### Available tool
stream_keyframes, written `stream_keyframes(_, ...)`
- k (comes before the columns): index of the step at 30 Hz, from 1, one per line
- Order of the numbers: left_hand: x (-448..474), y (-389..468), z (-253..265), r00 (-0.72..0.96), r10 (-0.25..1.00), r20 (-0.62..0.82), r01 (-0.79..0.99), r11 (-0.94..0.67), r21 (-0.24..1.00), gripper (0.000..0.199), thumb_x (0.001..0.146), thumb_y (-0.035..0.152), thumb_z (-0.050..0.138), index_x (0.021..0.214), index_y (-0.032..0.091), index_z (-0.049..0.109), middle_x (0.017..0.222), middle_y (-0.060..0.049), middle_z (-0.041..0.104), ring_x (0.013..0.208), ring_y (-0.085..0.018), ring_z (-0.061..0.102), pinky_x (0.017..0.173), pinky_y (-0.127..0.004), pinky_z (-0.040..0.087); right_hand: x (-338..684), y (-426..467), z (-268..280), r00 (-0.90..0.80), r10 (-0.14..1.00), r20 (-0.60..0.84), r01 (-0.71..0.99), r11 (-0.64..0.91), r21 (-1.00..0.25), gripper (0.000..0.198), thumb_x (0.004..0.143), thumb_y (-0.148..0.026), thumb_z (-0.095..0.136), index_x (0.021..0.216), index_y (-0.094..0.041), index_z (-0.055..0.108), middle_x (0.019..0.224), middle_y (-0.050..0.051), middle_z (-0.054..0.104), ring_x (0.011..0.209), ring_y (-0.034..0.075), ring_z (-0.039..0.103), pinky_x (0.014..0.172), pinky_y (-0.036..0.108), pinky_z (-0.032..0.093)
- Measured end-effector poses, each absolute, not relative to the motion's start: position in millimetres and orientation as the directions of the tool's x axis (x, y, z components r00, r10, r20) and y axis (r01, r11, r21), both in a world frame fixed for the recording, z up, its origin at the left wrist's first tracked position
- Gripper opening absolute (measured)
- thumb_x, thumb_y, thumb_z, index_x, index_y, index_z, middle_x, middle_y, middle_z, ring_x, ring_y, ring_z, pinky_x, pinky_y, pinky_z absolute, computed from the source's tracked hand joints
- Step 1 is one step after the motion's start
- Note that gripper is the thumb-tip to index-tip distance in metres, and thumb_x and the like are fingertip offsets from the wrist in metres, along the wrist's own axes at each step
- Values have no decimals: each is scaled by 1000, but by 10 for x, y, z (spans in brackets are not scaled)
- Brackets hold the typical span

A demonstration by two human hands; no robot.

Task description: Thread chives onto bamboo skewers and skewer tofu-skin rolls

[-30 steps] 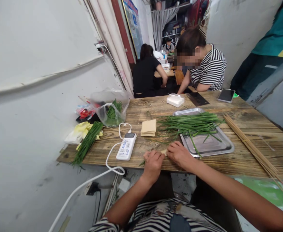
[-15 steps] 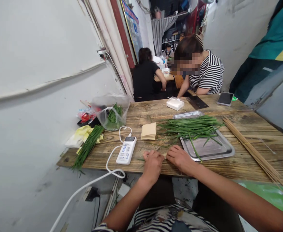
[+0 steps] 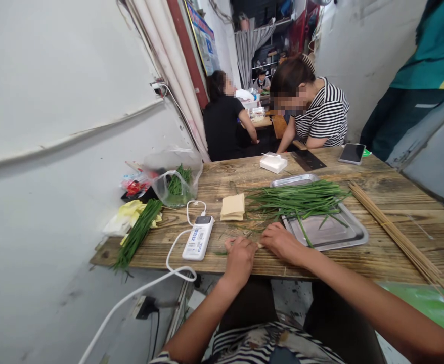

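Observation:
My left hand (image 3: 240, 255) and my right hand (image 3: 282, 242) are side by side at the table's near edge, fingers curled down. Between them shows a small bit of a rolled tofu sheet (image 3: 260, 245), mostly covered by the fingers. Green chive ends (image 3: 220, 253) stick out to the left of my left hand. Just beyond the hands lies a stack of square tan tofu sheets (image 3: 232, 207). A heap of long chives (image 3: 301, 197) rests across a metal tray (image 3: 353, 237) beyond my right hand.
Bamboo skewers (image 3: 392, 227) lie bundled at right. A white power bank (image 3: 198, 238) with its cable sits left, near more chives (image 3: 140, 230) and a plastic bag (image 3: 157, 174). Tissues (image 3: 273, 163) and a phone (image 3: 352, 153) lie at the far edge. People sit beyond; another stands right.
Both hands stay nearly in place, and the tan sheet between them shows less. The person in black at the back has turned the head to the right.

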State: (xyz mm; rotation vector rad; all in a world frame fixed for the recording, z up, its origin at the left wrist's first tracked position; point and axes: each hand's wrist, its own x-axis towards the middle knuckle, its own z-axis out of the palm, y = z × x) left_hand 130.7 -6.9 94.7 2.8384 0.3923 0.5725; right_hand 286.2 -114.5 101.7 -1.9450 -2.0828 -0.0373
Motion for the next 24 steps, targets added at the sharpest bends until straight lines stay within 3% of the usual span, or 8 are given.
stream_keyframes(3,1356,-43,1022,897,319,306,226,-926,303,23,88,16,51,75,21,69,79,-2,69,82,-19,55,83,-38,28,2870,-1194,1017,-20,970,243,984,61,-165,22,95,-19,45,89,-18,66,87,5,62,85,18,47,80,32,31)
stream_keyframes(9,1427,22,1050,905,333,266,232,-908,349,21,85,14,56,71,20,70,82,-3,70,82,-19,55,80,-38,27,2806,-1218,1071,-86,976,201,996,76,57,21,95,-16,41,98,-13,62,87,8,58,87,20,46,84,36,31)
stream_keyframes(13,1398,-40,957,885,342,317,275,-932,238,17,88,16,54,81,22,69,87,-2,69,86,-20,54,81,-39,28,2803,-1173,1094,-138,974,178,986,119,118,21,94,-15,43,92,-11,63,86,8,57,89,22,46,85,38,31)
stream_keyframes(18,1328,-141,822,870,215,445,212,-976,57,16,91,18,50,99,20,64,96,-4,67,91,-20,54,83,-39,29,2826,-1129,1139,-176,977,124,979,161,124,21,93,-17,47,84,-12,65,86,8,58,89,22,46,81,37,33)
stream_keyframes(24,1369,-46,826,899,156,410,153,-987,40,14,92,23,49,94,20,63,91,-3,67,88,-19,54,84,-39,29,2912,-1091,1114,-157,981,114,985,148,82,22,95,-20,45,87,-12,65,84,8,59,85,21,49,80,35,34)
